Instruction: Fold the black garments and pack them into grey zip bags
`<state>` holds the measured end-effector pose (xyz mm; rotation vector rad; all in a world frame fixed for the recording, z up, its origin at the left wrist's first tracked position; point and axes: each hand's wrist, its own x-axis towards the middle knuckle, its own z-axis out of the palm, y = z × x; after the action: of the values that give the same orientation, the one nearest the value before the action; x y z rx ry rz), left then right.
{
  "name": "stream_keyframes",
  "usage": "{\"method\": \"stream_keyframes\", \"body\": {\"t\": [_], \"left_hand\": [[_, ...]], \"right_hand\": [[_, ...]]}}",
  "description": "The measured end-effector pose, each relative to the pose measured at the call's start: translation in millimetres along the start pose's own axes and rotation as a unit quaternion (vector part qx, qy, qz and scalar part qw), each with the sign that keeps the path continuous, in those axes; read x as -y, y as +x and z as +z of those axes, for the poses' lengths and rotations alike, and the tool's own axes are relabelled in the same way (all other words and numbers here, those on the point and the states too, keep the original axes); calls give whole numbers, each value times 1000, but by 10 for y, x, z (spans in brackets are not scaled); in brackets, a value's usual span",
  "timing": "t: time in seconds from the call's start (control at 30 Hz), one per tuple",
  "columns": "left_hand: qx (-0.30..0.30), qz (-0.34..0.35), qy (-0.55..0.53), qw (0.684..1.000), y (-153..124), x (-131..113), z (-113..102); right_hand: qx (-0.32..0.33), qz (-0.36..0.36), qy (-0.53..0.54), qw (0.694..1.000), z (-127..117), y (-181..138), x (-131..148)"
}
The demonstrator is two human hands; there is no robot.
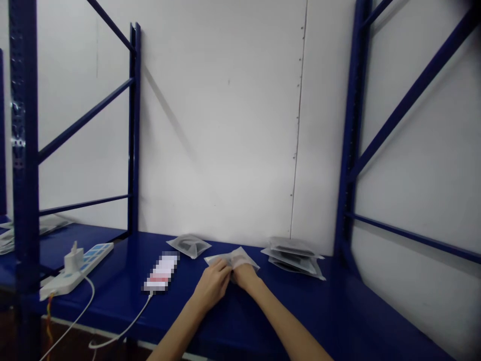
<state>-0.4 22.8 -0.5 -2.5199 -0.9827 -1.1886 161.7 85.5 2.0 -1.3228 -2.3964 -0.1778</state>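
Observation:
Both hands meet over a small clear plastic pouch [233, 258] lying on the blue shelf surface [233, 321]. My left hand [213, 283] has its fingers curled onto the pouch's near edge. My right hand [243, 276] is closed on the same pouch from the right. A single similar pouch [189, 245] with a dark item inside lies just to the left rear. A stack of such pouches [295, 256] sits to the right, near the wall.
A phone [161, 272] lies left of my hands, with a white cable running off the shelf's front edge. A white power strip [77, 267] with a charger plugged in sits at far left. Blue rack uprights [349, 150] stand on both sides.

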Motion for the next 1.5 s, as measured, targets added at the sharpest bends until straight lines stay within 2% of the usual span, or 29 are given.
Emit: {"method": "stream_keyframes", "body": {"t": [0.1, 0.23, 0.33, 0.43, 0.6, 0.8, 0.87, 0.97, 1.03, 1.1, 1.23, 1.33, 1.5], "left_hand": [[12, -28, 22, 999, -5, 14, 26], [-22, -109, 62, 992, -8, 54, 47], [-19, -91, 48, 994, 8, 31, 26], [-12, -70, 32, 997, 6, 0, -6], [-26, -111, -31, 993, -64, 70, -2], [24, -102, -150, 983, -83, 211, 31], [30, -99, -157, 982, -78, 241, 41], [20, -92, -135, 986, -79, 271, 75], [17, -91, -114, 989, -84, 276, 99], [13, -90, -95, 991, -88, 266, 106], [-12, -90, -83, 992, -84, 208, 62], [-2, -101, -106, 989, -72, 162, 5], [4, -123, -204, 971, -44, 111, -70]], "right_hand": [[14, 37, 11, 999, -7, 22, -17], [14, -10, 57, 998, -90, -87, 47], [-1, -40, 81, 996, -126, -154, 107], [-11, -25, 93, 995, -127, -154, 125], [-2, -35, 108, 994, -202, -220, 29], [6, -78, 25, 997, -287, -486, -80], [-12, -143, -20, 989, -285, -600, -66], [-107, -245, -55, 962, -311, -755, -11], [-185, -254, -47, 948, -366, -807, 30], [-231, -227, -32, 946, -439, -804, 62], [-191, -208, 16, 959, -511, -697, 89], [-161, -222, 45, 961, -432, -614, 109], [-194, -212, 75, 955, -266, -571, 148]]}}
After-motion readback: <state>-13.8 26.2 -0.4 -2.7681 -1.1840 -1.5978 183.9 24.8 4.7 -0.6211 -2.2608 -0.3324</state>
